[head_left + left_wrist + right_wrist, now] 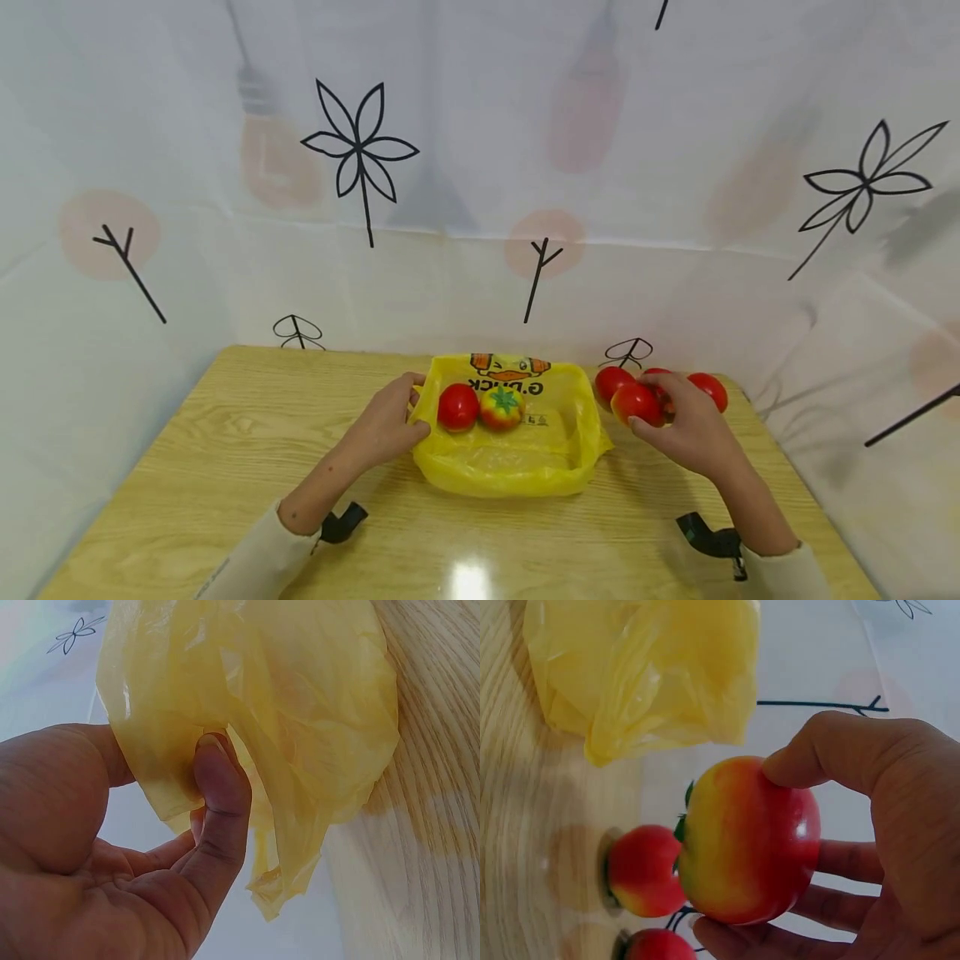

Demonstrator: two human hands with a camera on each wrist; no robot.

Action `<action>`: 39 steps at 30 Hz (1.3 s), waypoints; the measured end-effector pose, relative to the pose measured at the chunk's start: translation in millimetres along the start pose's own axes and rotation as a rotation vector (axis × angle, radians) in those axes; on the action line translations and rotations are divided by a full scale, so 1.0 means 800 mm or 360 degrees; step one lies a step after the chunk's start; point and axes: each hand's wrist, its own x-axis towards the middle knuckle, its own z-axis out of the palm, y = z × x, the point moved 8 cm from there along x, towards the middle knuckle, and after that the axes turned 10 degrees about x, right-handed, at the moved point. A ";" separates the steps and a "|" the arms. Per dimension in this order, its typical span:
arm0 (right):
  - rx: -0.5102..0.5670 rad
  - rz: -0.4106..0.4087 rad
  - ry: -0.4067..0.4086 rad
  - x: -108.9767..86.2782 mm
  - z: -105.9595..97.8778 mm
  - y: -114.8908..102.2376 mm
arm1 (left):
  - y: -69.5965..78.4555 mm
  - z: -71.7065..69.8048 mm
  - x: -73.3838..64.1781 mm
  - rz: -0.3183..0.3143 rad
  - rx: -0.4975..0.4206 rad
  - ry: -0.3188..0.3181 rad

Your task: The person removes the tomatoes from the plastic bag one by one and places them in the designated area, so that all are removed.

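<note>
One plain glossy red tomato [457,407] and one red-and-yellow tomato with a green leafy top [502,407] sat just beside each other in the left part of an open, duck-printed yellow plastic bag [502,483]. The bag's mouth gaped upward, with room inside to the right of the pair and toward the near wall. At its left rim, the fingers of the left hand [386,423] pinched a fold of the plastic. Outside the right rim, the right hand [693,425] gripped a smooth red tomato with a yellow patch [750,840], fingers curved round it and thumb pressed against its side; a narrow gap showed between this fruit and the bag. More red tomatoes [707,390] stood near the far right corner of the pale wooden desk [225,433], partly hidden by the hand. Wood stretched widely leftward from the bag, and also between its front wall and the forearms
</note>
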 end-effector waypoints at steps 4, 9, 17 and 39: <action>-0.0002 0.0029 -0.0055 0.001 0.006 0.007 | -0.003 0.002 0.001 -0.0011 0.0003 -0.0004; -0.0038 0.0042 -0.0089 0.003 0.013 0.018 | -0.002 0.001 0.001 -0.0005 0.0011 -0.0001; -0.0093 0.0105 -0.0145 0.004 0.025 0.036 | 0.000 0.001 0.001 -0.0002 0.0002 -0.0002; -0.0134 0.0131 -0.0272 0.003 0.046 0.046 | -0.001 0.002 0.002 0.0024 0.0028 0.0014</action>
